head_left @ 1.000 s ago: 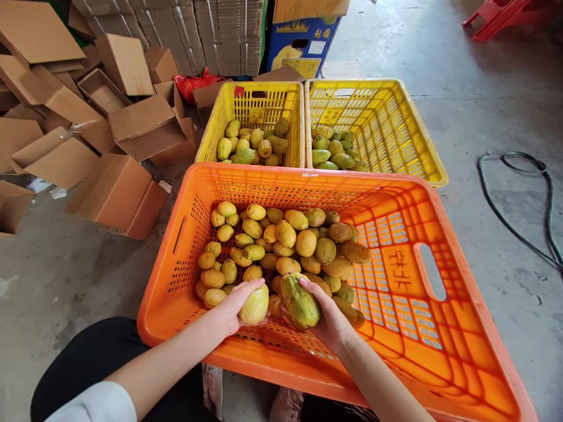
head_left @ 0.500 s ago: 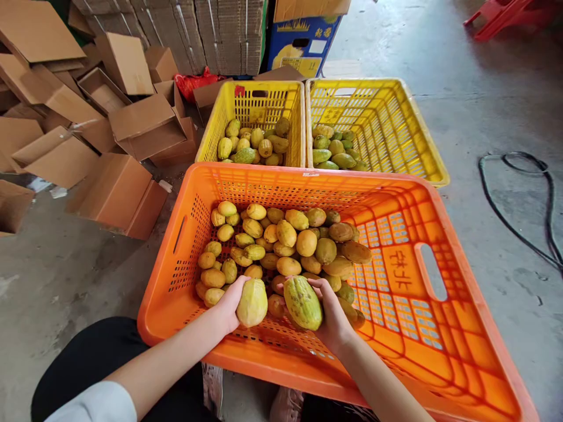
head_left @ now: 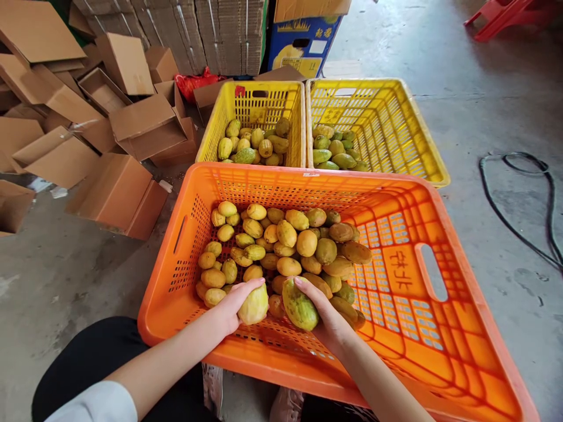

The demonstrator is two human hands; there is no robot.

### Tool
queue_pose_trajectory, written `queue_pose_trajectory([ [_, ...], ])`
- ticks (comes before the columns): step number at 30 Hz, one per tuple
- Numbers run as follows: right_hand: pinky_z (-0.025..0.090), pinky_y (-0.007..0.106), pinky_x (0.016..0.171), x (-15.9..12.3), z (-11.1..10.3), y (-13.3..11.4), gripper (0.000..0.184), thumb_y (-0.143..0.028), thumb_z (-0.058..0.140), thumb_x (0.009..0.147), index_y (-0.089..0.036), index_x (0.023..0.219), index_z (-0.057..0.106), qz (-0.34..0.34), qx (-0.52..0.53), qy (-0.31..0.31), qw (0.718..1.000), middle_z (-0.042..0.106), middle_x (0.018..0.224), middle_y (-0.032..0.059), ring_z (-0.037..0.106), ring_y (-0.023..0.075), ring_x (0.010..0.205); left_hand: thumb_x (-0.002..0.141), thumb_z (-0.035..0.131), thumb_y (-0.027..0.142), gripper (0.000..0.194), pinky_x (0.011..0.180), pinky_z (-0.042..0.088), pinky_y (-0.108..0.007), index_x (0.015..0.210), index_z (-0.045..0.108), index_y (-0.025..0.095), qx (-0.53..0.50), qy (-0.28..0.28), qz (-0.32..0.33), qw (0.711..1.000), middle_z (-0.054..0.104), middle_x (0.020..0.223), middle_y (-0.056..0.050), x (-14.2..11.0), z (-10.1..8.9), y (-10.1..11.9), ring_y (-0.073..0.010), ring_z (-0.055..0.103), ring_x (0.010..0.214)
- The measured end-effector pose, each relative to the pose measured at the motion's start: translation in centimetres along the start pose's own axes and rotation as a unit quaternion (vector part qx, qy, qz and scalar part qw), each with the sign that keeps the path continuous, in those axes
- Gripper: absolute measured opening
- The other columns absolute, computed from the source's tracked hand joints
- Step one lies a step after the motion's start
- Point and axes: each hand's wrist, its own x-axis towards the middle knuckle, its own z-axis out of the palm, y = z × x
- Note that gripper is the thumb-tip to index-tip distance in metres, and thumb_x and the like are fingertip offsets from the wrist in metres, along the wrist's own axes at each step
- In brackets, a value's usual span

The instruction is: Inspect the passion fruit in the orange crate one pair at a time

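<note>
A big orange crate [head_left: 396, 351] lies tilted toward me, with a heap of several yellow-green fruits [head_left: 285, 243] in its left half. My left hand [head_left: 231, 305] is closed around a pale yellow fruit [head_left: 255, 306] at the crate's near edge. My right hand [head_left: 328, 316] grips a larger green-yellow mottled fruit [head_left: 299, 305] right beside it. The two fruits are almost touching, just in front of the heap.
Two yellow crates [head_left: 257, 99] [head_left: 396, 117] stand behind the orange one, each with several fruits. Flattened and open cardboard boxes [head_left: 109, 129] are strewn on the left. A black cable [head_left: 528, 193] loops on the concrete floor at right. A blue carton [head_left: 303, 44] stands at the back.
Both hands have turned the fruits they hold: half a second ago the fruits faced up with the fingers behind them, now the fingers curl over their tops. The heap has not moved.
</note>
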Motion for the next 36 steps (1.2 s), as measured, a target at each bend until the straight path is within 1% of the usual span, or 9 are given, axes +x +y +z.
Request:
queue_pose_trajectory([
  [3, 0.055, 0.026, 0.06, 0.09, -0.13, -0.01, 0.031, -0.039, 0.084, 0.066, -0.02, 0.085, 0.068, 0.011, 0.009, 0.011, 1.0, 0.069, 0.073, -0.0019, 0.065, 0.0157, 0.065, 0.085, 0.067, 0.029, 0.017, 0.059, 0.057, -0.03, 0.09, 0.059, 0.015, -0.014, -0.001, -0.002, 1.0, 0.066, 0.076, -0.007, 0.1, -0.08, 0.0, -0.0187, 0.067, 0.065],
  [6, 0.057, 0.03, 0.063, 0.26, -0.21, -0.15, 0.024, -0.039, 0.078, 0.071, -0.019, 0.081, 0.068, 0.042, 0.031, 0.02, 0.998, 0.071, 0.072, 0.0017, 0.068, 0.0189, 0.067, 0.088, 0.061, 0.029, 0.016, 0.059, 0.058, -0.029, 0.091, 0.059, 0.014, -0.034, 0.006, -0.004, 0.999, 0.067, 0.078, -0.008, 0.19, -0.05, 0.16, -0.0172, 0.066, 0.064],
  [10, 0.058, 0.03, 0.065, 0.41, -0.23, -0.37, 0.023, -0.039, 0.068, 0.078, -0.017, 0.083, 0.071, 0.029, 0.034, 0.025, 0.999, 0.075, 0.08, 0.0061, 0.07, 0.0214, 0.074, 0.091, 0.057, 0.034, 0.022, 0.062, 0.059, -0.032, 0.094, 0.06, 0.013, -0.049, 0.003, -0.018, 0.999, 0.068, 0.08, -0.009, 0.07, 0.22, 0.28, -0.0177, 0.066, 0.066],
  [15, 0.058, 0.03, 0.062, 0.4, -0.4, -0.23, 0.023, -0.04, 0.063, 0.081, -0.017, 0.081, 0.07, 0.047, 0.012, 0.043, 0.998, 0.075, 0.079, 0.0071, 0.072, 0.024, 0.08, 0.09, 0.06, 0.037, 0.023, 0.059, 0.058, -0.031, 0.094, 0.06, 0.014, -0.047, 0.046, -0.03, 0.997, 0.065, 0.072, -0.004, -0.21, 0.38, 0.36, -0.0162, 0.063, 0.06],
  [19, 0.058, 0.03, 0.063, 0.36, -0.36, -0.09, 0.021, -0.038, 0.064, 0.081, -0.018, 0.081, 0.069, 0.056, 0.027, 0.035, 0.997, 0.075, 0.077, 0.0069, 0.073, 0.0243, 0.078, 0.092, 0.058, 0.038, 0.026, 0.058, 0.058, -0.032, 0.095, 0.061, 0.012, -0.05, 0.037, -0.051, 0.997, 0.066, 0.071, -0.004, -0.15, 0.3, 0.37, -0.0165, 0.063, 0.057],
  [24, 0.057, 0.029, 0.06, 0.51, -0.36, -0.09, 0.017, -0.035, 0.07, 0.078, -0.019, 0.082, 0.066, 0.045, 0.035, 0.075, 0.996, 0.075, 0.078, 0.0045, 0.072, 0.0218, 0.071, 0.095, 0.05, 0.037, 0.027, 0.053, 0.056, -0.03, 0.089, 0.06, 0.012, -0.062, 0.035, -0.054, 0.996, 0.065, 0.064, -0.005, 0.04, 0.26, 0.52, -0.0182, 0.064, 0.053],
  [28, 0.055, 0.029, 0.054, 0.53, -0.55, -0.19, 0.021, -0.038, 0.066, 0.08, -0.017, 0.081, 0.068, 0.076, 0.043, 0.057, 0.995, 0.075, 0.075, 0.0076, 0.072, 0.0232, 0.069, 0.098, 0.041, 0.035, 0.029, 0.054, 0.055, -0.03, 0.088, 0.057, 0.013, -0.099, 0.027, -0.045, 0.994, 0.065, 0.062, -0.007, -0.07, 0.24, 0.79, -0.0214, 0.068, 0.055],
  [32, 0.059, 0.034, 0.065, 0.36, -0.34, -0.47, 0.02, -0.034, 0.058, 0.084, -0.017, 0.082, 0.068, 0.087, 0.082, 0.034, 0.992, 0.075, 0.074, 0.0085, 0.073, 0.0249, 0.074, 0.1, 0.038, 0.033, 0.03, 0.056, 0.055, -0.03, 0.091, 0.058, 0.012, -0.112, 0.021, -0.046, 0.992, 0.068, 0.067, -0.009, -0.18, 0.28, 0.75, -0.0213, 0.069, 0.057],
  [36, 0.06, 0.038, 0.072, 0.26, 0.02, -0.87, 0.024, -0.031, 0.052, 0.084, -0.016, 0.086, 0.07, 0.084, 0.112, 0.008, 0.99, 0.076, 0.075, 0.0105, 0.074, 0.0264, 0.078, 0.1, 0.035, 0.032, 0.035, 0.054, 0.055, -0.029, 0.089, 0.059, 0.01, -0.104, 0.001, -0.05, 0.993, 0.068, 0.068, -0.011, 0.0, 0.25, 0.63, -0.02, 0.068, 0.056],
])
